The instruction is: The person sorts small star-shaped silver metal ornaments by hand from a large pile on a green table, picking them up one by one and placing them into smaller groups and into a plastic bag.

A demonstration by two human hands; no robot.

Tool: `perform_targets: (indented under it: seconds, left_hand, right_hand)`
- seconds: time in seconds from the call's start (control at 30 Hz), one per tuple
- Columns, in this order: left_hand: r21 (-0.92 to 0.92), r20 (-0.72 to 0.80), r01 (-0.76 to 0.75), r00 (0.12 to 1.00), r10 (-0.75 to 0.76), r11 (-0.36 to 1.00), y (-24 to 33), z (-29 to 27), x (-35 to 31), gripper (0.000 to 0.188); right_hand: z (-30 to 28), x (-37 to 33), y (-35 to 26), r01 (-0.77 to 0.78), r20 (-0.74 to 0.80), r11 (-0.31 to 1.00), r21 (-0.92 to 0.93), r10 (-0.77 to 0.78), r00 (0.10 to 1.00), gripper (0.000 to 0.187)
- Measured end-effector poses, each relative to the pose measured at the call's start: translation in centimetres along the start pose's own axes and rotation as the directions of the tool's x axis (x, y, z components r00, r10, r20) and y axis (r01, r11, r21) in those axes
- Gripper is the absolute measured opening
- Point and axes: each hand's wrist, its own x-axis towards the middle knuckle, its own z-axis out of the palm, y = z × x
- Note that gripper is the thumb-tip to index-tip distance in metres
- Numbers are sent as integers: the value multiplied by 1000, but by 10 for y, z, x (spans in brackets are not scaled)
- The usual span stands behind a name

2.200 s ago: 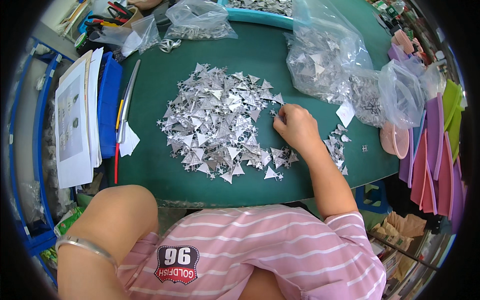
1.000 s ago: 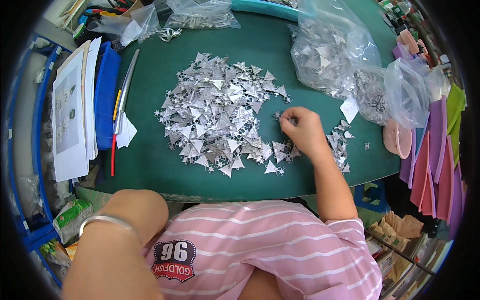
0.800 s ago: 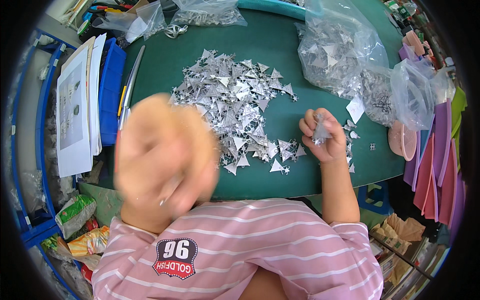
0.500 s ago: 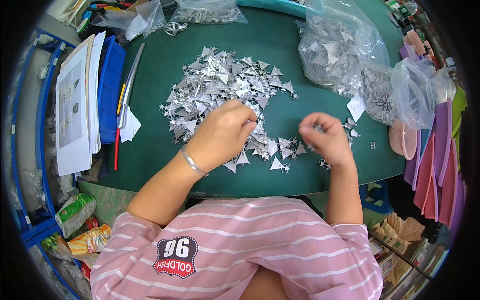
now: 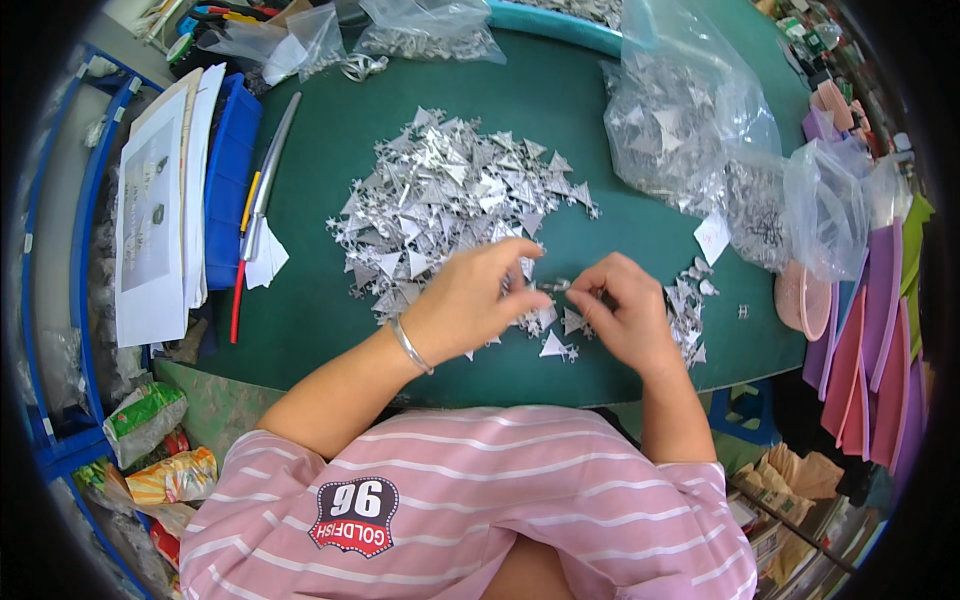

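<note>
A heap of silvery metal triangular pieces with small loops (image 5: 440, 190) covers the middle of the green table. My left hand (image 5: 465, 300) is at the heap's near right edge, thumb and index finger apart and curved; its other fingers are partly hidden. My right hand (image 5: 630, 312) pinches a small silvery metal piece (image 5: 552, 286), whose far end reaches toward my left fingertips. Blur hides that piece's exact shape. A few loose triangular pieces (image 5: 553, 346) lie just below the hands. Beside my right hand is a smaller pile of metal pieces (image 5: 687, 308).
Clear plastic bags of metal pieces (image 5: 665, 130) stand at the back right, near a pink basket (image 5: 803, 300). At left are a blue bin (image 5: 232, 170), leaning papers (image 5: 155, 220), a long metal tool (image 5: 270, 165) and a red stick (image 5: 237, 300).
My right hand has moved left and in from beside the small pile, uncovering it. My left hand has shifted slightly right and nearer, and its thumb and index finger have parted.
</note>
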Motion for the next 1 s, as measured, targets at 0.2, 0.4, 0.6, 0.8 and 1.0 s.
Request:
perform_targets:
  seconds: [0.2,0.4,0.6,0.8,1.0]
  left_hand:
    - [51,-166,-232,957,237,971,-25,0,-5,12]
    - [-604,-224,9,958,-180,797,-19,-11,-18,21]
    - [-762,-306,-91,923,-234,641,-28,-15,-28,22]
    - [125,-597,-447,680,427,886,-4,-19,-17,11]
    - [310,-540,-491,614,576,814,8,-17,-21,22]
  right_hand:
    - [10,22,-19,11,79,997,79,-17,997,13]
    - [-11,109,-22,-583,339,681,444,475,812,17]
    - [-5,171,-13,-310,186,197,930,475,860,23]
    - [73,82,-42,-687,707,-205,697,359,609,47]
    - [44,76,-44,-507,537,-189,841,409,738,27]
